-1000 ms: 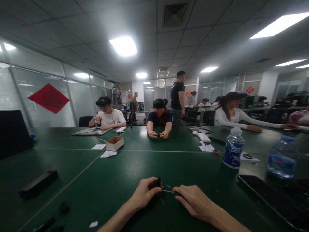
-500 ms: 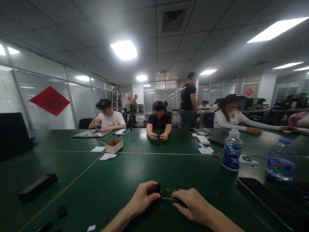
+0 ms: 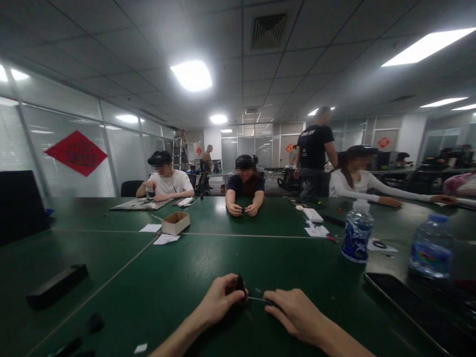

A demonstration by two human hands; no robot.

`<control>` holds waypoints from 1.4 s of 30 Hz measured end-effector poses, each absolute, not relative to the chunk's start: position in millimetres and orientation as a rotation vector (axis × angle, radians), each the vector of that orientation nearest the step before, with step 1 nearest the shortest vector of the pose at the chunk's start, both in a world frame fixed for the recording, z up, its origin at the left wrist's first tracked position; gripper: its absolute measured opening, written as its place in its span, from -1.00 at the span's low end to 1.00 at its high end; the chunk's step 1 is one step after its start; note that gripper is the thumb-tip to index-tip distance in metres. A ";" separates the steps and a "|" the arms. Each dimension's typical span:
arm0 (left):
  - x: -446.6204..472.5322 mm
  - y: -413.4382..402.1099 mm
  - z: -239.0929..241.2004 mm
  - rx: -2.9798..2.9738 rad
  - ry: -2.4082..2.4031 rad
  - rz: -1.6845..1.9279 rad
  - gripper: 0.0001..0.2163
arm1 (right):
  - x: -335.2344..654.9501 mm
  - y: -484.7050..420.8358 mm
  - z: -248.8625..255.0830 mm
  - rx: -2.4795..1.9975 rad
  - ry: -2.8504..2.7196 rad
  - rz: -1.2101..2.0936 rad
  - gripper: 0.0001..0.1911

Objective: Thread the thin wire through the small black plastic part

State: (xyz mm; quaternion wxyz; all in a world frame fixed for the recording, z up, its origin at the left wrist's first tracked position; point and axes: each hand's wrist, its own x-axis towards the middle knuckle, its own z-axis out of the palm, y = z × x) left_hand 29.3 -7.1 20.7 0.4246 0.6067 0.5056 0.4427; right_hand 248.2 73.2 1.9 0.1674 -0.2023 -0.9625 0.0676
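We see our left hand [image 3: 223,297] curled tight around a small black part [image 3: 240,285], which looks smooth and rounded and pokes up between the thumb and fingers. A thin, straight metal tool [image 3: 256,299] runs from that part across to our right hand [image 3: 293,312]. The right hand pinches the other end of the tool with its fingers bent down, and its palm lies flat and low on the table [image 3: 178,277]. Both hands sit close together, nearly touching.

The table is dark green and smooth, with pale thin lines where its parts join. Far ahead of the left hand stands a small brown cardboard box [image 3: 175,222], square and open on top, with white paper slips beside it. Off past the right hand stand two clear plastic water bottles [image 3: 357,233] with blue labels, round and shiny. Near the right hand, further to the side, lies a flat black tablet [image 3: 416,310] with a glossy face. Well to the left of the left hand lies a long black block [image 3: 56,286], dull and boxy.

Other people sit across the table.
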 end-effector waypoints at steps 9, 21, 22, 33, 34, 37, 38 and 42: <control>24.9 -2.4 8.9 1.514 1.212 1.169 -0.86 | 246.6 75.4 6.9 -0.614 -2.558 0.524 -0.74; 24.9 -2.9 11.7 1.541 1.178 1.143 -0.83 | 244.6 74.9 -0.4 -0.580 -2.740 0.259 -0.76; 25.1 -3.3 11.9 1.557 1.184 1.134 -0.84 | 244.9 75.2 -0.9 -0.578 -2.746 0.249 -0.76; 23.2 -4.5 12.8 1.667 1.253 1.066 -0.88 | 246.3 74.1 5.4 -0.612 -2.568 0.467 -0.69; 23.1 -4.7 12.3 1.684 1.264 1.040 -0.88 | 246.2 74.3 6.0 -0.636 -2.522 0.512 -0.69; 23.4 -4.4 9.6 1.674 1.263 1.036 -0.87 | 245.8 74.0 7.3 -0.648 -2.528 0.565 -0.68; 23.4 -3.9 8.2 1.658 1.257 1.054 -0.87 | 245.7 73.6 7.4 -0.631 -2.558 0.557 -0.68; 22.5 -1.1 2.2 1.604 1.247 1.130 -0.82 | 244.7 72.4 5.9 -0.594 -2.632 0.486 -0.69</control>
